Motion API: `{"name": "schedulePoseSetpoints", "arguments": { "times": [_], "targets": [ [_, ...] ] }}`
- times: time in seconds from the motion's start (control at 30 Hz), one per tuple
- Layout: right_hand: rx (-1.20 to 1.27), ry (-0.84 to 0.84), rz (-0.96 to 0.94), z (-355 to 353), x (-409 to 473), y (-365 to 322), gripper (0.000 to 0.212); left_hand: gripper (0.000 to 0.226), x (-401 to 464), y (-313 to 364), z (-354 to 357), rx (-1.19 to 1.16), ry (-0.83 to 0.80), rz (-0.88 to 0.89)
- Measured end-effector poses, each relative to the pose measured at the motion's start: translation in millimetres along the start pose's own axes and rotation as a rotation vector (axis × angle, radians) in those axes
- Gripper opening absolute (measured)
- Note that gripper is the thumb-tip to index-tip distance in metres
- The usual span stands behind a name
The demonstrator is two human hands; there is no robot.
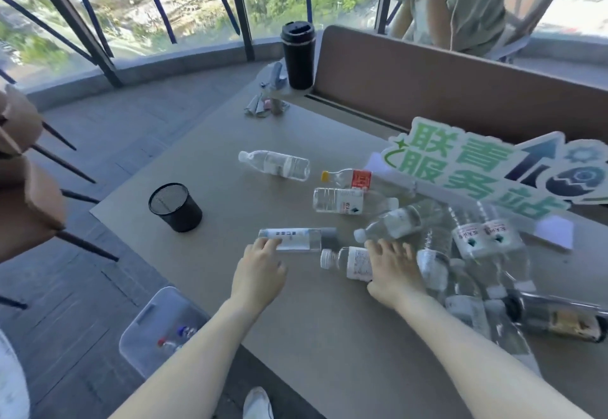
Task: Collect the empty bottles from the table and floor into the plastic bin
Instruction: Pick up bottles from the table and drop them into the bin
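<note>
Both hands reach over the near half of the table [329, 336]. The left hand [260, 270] lies palm down with its fingers [269, 244] loosely together, their tips touching the near side of a grey-capped bottle [297, 239] that lies flat, not closed around it. The right hand [393, 270] is clamped over a white-capped bottle [348, 262], fingers [381, 247] across the far side and the thumb on the near side, the cap pointing toward the left hand. More empty bottles lie piled toward the right edge [473, 237], and a single one [274, 163] lies apart near the middle. The plastic bin [148, 320] stands on the floor beside the left near corner, with two bottles inside. A black mesh cup [174, 206] stands near the left edge.
</note>
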State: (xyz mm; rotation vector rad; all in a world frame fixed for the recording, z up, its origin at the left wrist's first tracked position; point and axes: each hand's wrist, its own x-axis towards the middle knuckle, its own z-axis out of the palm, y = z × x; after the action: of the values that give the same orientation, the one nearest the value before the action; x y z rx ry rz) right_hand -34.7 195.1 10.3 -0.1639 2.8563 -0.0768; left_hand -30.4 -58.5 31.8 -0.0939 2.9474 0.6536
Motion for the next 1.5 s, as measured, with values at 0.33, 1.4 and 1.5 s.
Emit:
{"name": "schedulePoseSetpoints", "arguments": {
  "times": [0.33,1.4,1.5],
  "targets": [
    [0.81,0.216,0.443,-16.5,-35.5,-4.5,0.067,0.061,73.5,15.2,26.6,0.332,-0.206,0.308],
    [0.717,-0.406,-0.195,85.0,-8.3,-432.8,0.05,0.065,-134.8,-400.4,-44.5,-0.87,0.127,-1.213],
    [0.637,-0.424,-0.135,107.2,7.5,-456.9,0.052,0.056,-138.8,-425.1,-43.2,-0.797,0.007,-1.204]
  ]
}}
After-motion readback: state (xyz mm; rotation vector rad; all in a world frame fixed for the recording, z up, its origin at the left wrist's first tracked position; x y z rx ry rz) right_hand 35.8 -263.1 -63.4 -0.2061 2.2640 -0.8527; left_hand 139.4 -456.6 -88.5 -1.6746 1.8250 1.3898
